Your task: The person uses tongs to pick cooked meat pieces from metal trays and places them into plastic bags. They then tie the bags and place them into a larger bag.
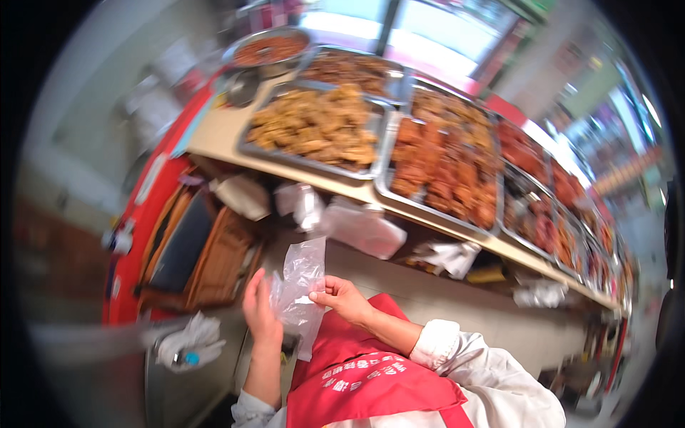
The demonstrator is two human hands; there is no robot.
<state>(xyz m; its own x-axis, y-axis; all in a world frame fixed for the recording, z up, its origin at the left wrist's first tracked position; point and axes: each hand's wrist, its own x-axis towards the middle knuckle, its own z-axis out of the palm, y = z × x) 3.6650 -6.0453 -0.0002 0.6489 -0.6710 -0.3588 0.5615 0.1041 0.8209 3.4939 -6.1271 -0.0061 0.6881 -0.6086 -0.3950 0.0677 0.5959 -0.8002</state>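
Note:
A clear plastic bag (304, 283) hangs between my two hands, in front of a red apron that bears writing. My right hand (342, 300) pinches the bag's right side between thumb and fingers. At its left side is my left hand (262, 307), blurred, with fingers raised along the plastic; whether they grip it I cannot tell. Beyond the hands, a metal tray of golden fried food pieces (316, 125) stands on the counter. To its right lies a metal tray of reddish-brown cooked meat (447, 171).
The counter (332, 184) curves away right with several more food trays. A metal bowl of red food (270, 51) stands at its far left. Plastic bags (364, 227) lie on the shelf below. Left are a wooden crate (214, 257) and white gloves (190, 342).

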